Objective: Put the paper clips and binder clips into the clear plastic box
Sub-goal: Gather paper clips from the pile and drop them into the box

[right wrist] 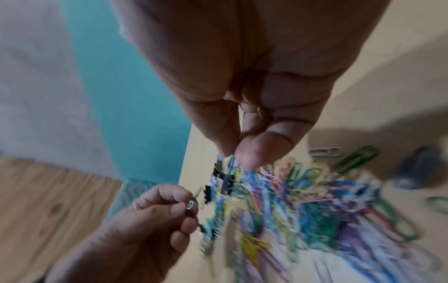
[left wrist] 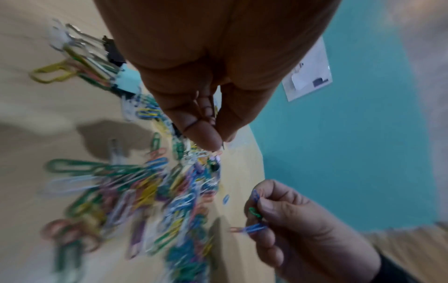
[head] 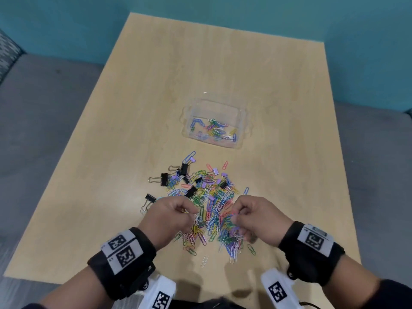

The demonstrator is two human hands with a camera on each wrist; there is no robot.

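A heap of coloured paper clips (head: 214, 215) lies on the wooden table (head: 278, 90), with black binder clips (head: 165, 179) and small purple ones (head: 215, 170) at its far side. Beyond it stands the clear plastic box (head: 214, 123), holding several paper clips. My left hand (head: 176, 214) hovers over the heap's left edge, fingers curled and pinching a few paper clips (right wrist: 192, 201). At the heap's right side my right hand (head: 247, 217) grips several paper clips (left wrist: 255, 214) in its curled fingers. Both wrist views are blurred.
The table's near edge (head: 66, 279) runs just in front of my wrists. Teal wall (head: 245, 14) stands behind the table and grey seating (head: 44, 97) lies to both sides. A loose white paper clip (head: 204, 260) lies nearest to me.
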